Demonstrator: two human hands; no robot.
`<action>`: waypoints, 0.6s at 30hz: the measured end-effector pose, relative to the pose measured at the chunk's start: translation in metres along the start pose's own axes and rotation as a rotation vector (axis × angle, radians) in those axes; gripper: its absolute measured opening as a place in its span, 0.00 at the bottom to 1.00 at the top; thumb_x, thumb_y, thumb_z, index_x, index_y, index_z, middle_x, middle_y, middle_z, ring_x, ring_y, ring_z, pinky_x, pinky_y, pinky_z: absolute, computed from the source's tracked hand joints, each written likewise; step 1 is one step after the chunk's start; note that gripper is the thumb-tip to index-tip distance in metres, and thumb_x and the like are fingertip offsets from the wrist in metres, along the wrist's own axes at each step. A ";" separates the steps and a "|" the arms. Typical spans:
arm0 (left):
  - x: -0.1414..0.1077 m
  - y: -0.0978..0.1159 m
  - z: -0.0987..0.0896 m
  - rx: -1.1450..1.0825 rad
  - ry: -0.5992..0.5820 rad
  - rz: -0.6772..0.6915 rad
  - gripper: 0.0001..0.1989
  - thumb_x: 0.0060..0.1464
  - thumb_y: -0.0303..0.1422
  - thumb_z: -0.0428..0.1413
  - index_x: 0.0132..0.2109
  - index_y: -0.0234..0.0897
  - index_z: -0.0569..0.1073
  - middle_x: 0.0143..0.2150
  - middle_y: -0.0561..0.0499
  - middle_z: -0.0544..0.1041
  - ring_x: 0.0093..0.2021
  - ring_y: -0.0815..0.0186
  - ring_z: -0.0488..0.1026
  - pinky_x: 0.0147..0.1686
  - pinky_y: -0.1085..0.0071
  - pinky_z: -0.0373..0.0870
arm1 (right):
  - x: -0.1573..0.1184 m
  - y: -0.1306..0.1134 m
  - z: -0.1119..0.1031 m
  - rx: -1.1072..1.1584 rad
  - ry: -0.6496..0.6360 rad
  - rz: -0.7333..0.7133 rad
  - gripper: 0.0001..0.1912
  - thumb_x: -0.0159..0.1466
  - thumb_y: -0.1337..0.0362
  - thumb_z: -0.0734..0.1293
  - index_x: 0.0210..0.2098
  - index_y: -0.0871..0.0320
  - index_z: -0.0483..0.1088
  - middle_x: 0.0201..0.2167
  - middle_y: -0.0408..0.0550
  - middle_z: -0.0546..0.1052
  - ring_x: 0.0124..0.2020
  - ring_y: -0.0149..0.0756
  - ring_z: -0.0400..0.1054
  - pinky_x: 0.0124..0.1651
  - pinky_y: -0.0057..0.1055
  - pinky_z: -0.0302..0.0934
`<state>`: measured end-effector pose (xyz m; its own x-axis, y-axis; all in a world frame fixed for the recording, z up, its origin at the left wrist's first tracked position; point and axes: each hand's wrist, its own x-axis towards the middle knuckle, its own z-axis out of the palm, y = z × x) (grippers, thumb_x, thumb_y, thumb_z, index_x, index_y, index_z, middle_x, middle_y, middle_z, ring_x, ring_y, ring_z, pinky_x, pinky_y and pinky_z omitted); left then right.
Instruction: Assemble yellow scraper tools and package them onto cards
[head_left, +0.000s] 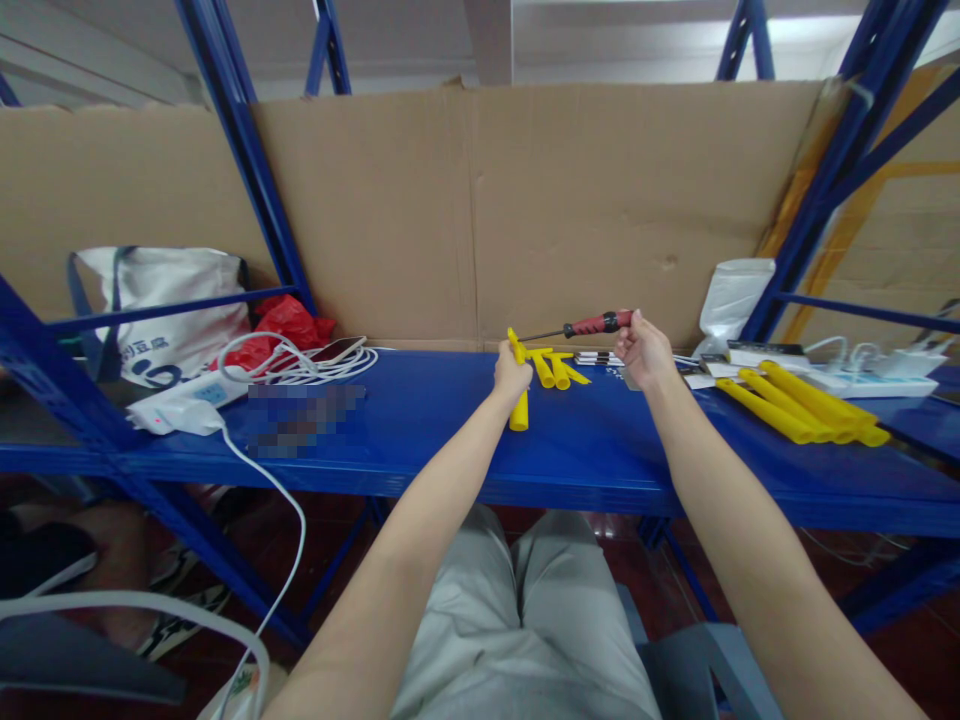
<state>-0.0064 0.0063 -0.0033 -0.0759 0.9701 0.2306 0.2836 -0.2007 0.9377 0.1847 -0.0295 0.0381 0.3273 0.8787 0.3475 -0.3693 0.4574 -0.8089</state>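
Note:
My left hand (511,372) is closed around a yellow plastic tube-like part (518,412), held roughly upright over the blue table. A screwdriver (596,324) with a red and black handle lies nearly level in front of me. Its handle end is pinched in the fingers of my right hand (643,350), and its thin shaft reaches left to the top of the yellow part. Whether the tip sits in a screw is too small to tell. Just right of my left hand, several smaller yellow parts (559,372) lie on the table.
Several long yellow tubes (806,405) lie at the right, near a white power strip (874,378) and a white pouch (735,300). At left are another power strip (187,400), coiled white cable (330,365), a red bag (292,325) and a cloth bag (165,310). Cardboard (585,200) stands behind.

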 end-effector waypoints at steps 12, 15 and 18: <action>-0.002 0.002 0.001 -0.017 -0.011 -0.020 0.28 0.50 0.18 0.50 0.57 0.42 0.58 0.51 0.45 0.73 0.36 0.66 0.76 0.19 0.81 0.65 | 0.003 0.005 -0.002 -0.047 0.126 0.018 0.26 0.50 0.46 0.71 0.21 0.56 0.53 0.10 0.32 0.59 0.10 0.20 0.52 0.12 0.18 0.48; -0.002 0.002 0.001 -0.017 -0.009 -0.017 0.28 0.50 0.19 0.51 0.57 0.42 0.58 0.51 0.45 0.73 0.36 0.66 0.76 0.19 0.80 0.66 | 0.004 0.006 -0.002 -0.069 0.143 0.020 0.26 0.50 0.46 0.71 0.22 0.55 0.53 0.10 0.31 0.59 0.10 0.21 0.52 0.12 0.18 0.48; -0.001 0.001 0.002 0.002 -0.007 -0.003 0.28 0.50 0.19 0.52 0.57 0.42 0.58 0.50 0.45 0.73 0.35 0.66 0.76 0.20 0.79 0.67 | 0.005 0.008 -0.002 -0.084 0.165 0.034 0.25 0.51 0.47 0.71 0.23 0.55 0.53 0.10 0.31 0.58 0.10 0.21 0.51 0.11 0.18 0.47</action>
<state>-0.0045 0.0051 -0.0034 -0.0700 0.9716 0.2260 0.2849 -0.1977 0.9379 0.1854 -0.0223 0.0324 0.4570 0.8557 0.2425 -0.3108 0.4091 -0.8579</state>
